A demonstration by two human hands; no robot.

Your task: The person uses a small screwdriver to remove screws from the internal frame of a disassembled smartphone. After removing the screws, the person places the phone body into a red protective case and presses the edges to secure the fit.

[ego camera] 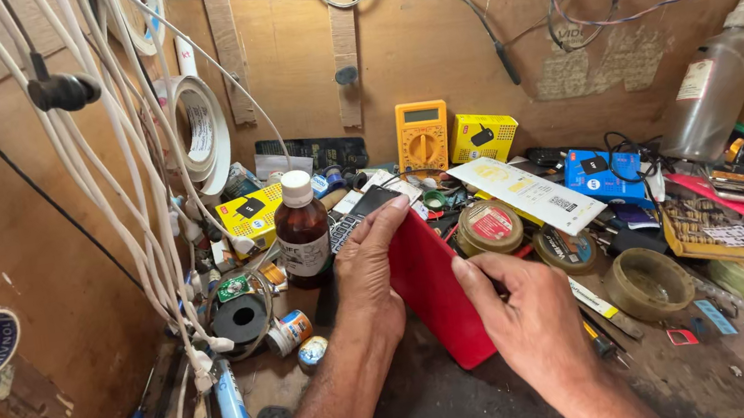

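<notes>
Near the middle of the cluttered desk (479, 417), both hands grasp a red phone (437, 292) that stands tilted on its lower edge, its red back turned toward the camera. At its upper left corner the left hand (371, 272) wraps over the phone's edge, fingers curled around the top so the dark front face just shows above them. From the right, the right hand (527, 313) pinches the phone's right edge, thumb pressed on the red back and fingers bent behind it. Just left of the left hand stands a brown glass bottle (303, 233) with a white cap, upright and apart from the phone. Behind the phone lie a round tin with a red label (489, 226) and a long white packet (530, 192), with a yellow multimeter (422, 137) leaning on the wooden back wall beside a small yellow box (482, 136). Right of the right hand sits an open, dull green round container (649, 282). A large clear spray bottle (714, 88) leans against the wall at far right. White cables (111, 178) hang down on the left side, next to rolls of white tape (204, 131).
</notes>
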